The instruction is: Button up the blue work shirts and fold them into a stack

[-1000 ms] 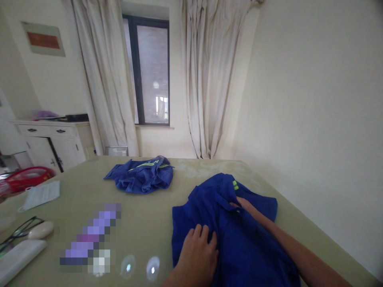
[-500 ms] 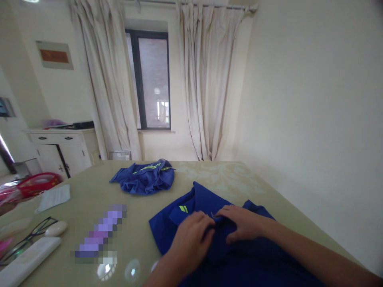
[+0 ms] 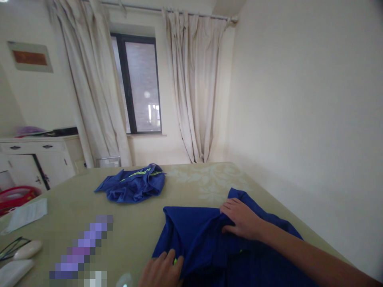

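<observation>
A dark blue garment (image 3: 194, 229) lies spread and rumpled on the table's near right part. At its lower left edge is my left hand (image 3: 163, 269), fingers closed on the cloth, a bit of yellow-green showing beside them. My right hand (image 3: 241, 217) rests on the garment's upper part, thumb apart from the fingers, the palm over the cloth. Farther back on the table (image 3: 182, 191) sits a second blue garment (image 3: 136, 185), crumpled, with yellow-green stripes; neither hand touches it.
On the left are a face mask (image 3: 26, 215), glasses (image 3: 13, 247), a pale rounded object (image 3: 28, 250), a white case (image 3: 14, 271) and a blurred-out purple item (image 3: 80, 249). A red basket (image 3: 18, 197) stands beyond. The wall (image 3: 314, 119) borders the table's right side.
My left hand has moved down and left, away from my right hand, and the near garment's top has flopped over. The view has turned slightly right.
</observation>
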Available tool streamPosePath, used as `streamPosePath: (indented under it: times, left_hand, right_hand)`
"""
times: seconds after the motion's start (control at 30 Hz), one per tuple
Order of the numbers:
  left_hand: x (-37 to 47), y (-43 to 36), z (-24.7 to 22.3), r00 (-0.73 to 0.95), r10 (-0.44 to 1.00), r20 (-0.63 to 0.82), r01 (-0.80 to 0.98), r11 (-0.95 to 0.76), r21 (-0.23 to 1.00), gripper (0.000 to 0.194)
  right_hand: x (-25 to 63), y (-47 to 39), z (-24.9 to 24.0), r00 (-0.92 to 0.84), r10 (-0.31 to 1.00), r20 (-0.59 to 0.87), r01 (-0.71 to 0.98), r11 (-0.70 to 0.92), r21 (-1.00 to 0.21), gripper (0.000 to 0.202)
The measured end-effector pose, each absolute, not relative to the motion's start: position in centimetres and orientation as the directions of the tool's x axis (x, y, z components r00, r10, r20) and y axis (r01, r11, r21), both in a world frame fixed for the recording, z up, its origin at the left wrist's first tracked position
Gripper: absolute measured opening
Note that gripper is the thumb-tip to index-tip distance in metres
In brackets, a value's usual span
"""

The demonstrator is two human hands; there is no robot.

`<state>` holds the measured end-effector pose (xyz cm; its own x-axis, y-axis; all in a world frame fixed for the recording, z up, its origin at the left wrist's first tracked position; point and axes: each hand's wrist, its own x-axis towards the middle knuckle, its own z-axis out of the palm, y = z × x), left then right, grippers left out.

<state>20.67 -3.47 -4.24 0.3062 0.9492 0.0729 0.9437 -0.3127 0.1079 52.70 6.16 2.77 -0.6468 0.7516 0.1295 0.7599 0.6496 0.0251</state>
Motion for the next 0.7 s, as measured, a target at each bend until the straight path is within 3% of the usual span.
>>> streamPosePath:
  times: [0.07,0.17,0.3,0.4,0.5,0.57,0.63,0.7]
  left_hand:
    - [19.6,-3.4,-1.6,0.287,0.958,-0.018,0.952,-0.283,0.118,0.033]
    - [18.1,-2.8,3.5,0.181,0.983,-0.001,0.981,-0.18,0.077,0.034]
    - [17.4,-0.2,9.3,0.071,0.972,0.224,0.996,-0.079,0.027,0.034]
    - [17.8,4.5,12.3,-0.073,0.889,0.451,0.996,0.042,0.08,0.044]
    - [18.8,9.5,13.3,-0.132,0.714,0.688,0.975,-0.033,0.221,0.042]
    - [19.5,11.1,12.0,-0.111,0.631,0.767,0.952,-0.154,0.265,0.046]
    - [20.1,10.6,8.7,0.007,0.671,0.742,0.925,-0.285,0.249,0.046]
    - [20.5,8.4,3.7,0.231,0.799,0.555,0.887,-0.408,0.218,0.043]
  right_hand:
    - [53.5,6.4,3.4,-0.706,0.704,0.078,0.707,0.707,0.015,0.046]
    - [54.2,6.8,4.9,-0.736,0.677,0.012,0.676,0.733,0.078,0.03]
    - [53.4,8.1,9.5,-0.717,0.69,0.1,0.689,0.68,0.25,0.016]
    - [51.8,10.8,13.9,-0.565,0.754,0.334,0.818,0.457,0.35,0.018]
    - [50.3,13.9,16.9,-0.323,0.72,0.615,0.944,0.197,0.265,0.034]
    - [49.5,14.8,16.7,-0.241,0.666,0.706,0.97,0.17,0.171,0.048]
    - [49.1,14.0,14.2,-0.229,0.696,0.681,0.967,0.244,0.076,0.049]
    - [48.9,11.6,9.6,-0.26,0.81,0.525,0.944,0.328,-0.04,0.043]
